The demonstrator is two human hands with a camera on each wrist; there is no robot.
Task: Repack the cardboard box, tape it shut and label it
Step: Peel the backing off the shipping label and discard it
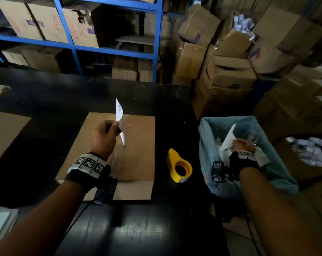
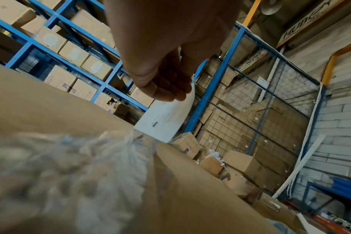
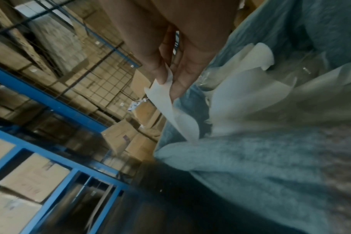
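A shut cardboard box lies on the black table, with clear tape along its top seam. My left hand hovers over the box and pinches a white label that stands on edge; the left wrist view shows the label hanging from the fingers above the box top. My right hand is over a bin lined with a blue bag and pinches a white backing sheet. The right wrist view shows the backing sheet between thumb and fingers.
A yellow tape dispenser stands on the table between box and bin. Flat cardboard lies at the left table edge. Blue shelving with boxes stands behind the table. Stacked boxes crowd the right. Paper scraps lie right of the bin.
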